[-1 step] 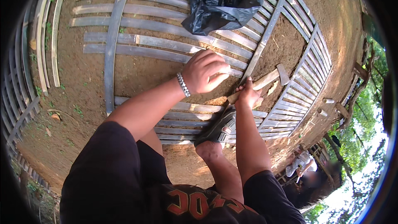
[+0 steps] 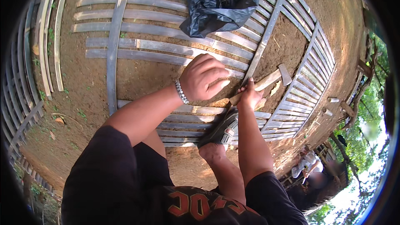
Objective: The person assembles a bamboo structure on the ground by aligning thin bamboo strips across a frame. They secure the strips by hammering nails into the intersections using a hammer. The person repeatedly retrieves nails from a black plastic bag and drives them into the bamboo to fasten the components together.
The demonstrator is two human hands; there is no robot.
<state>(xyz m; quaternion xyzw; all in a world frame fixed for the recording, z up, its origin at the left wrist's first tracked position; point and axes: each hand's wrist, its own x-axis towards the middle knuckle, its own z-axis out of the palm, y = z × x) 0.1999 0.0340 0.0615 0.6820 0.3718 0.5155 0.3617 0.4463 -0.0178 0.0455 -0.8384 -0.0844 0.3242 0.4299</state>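
My left hand [image 2: 204, 78] hovers over the slatted bamboo panel [image 2: 162, 49], its fingers curled and the thumb near the index finger. Whatever it may hold is too small to make out. My right hand [image 2: 251, 96] is closed around the lower part of a long bamboo crosspiece [image 2: 266, 37], thumb on top and fingertips at the far side. A hatchet [image 2: 268, 80] with a wooden handle lies under that hand, its metal head pointing away to the right. One sandalled foot [image 2: 223, 131] rests on the panel's near slats.
A black plastic bag [image 2: 200, 16] sits open on the far slats. Another lattice [image 2: 310, 75] of slats extends to the right, and loose bamboo strips [image 2: 60, 37] lie at left. Two short cut pieces [image 2: 332, 100] are on the dirt. A person [image 2: 308, 164] is at the lower right.
The view has shifted slightly. My left hand's thumb and index finger look a little farther apart; my right hand keeps its place on the crosspiece.
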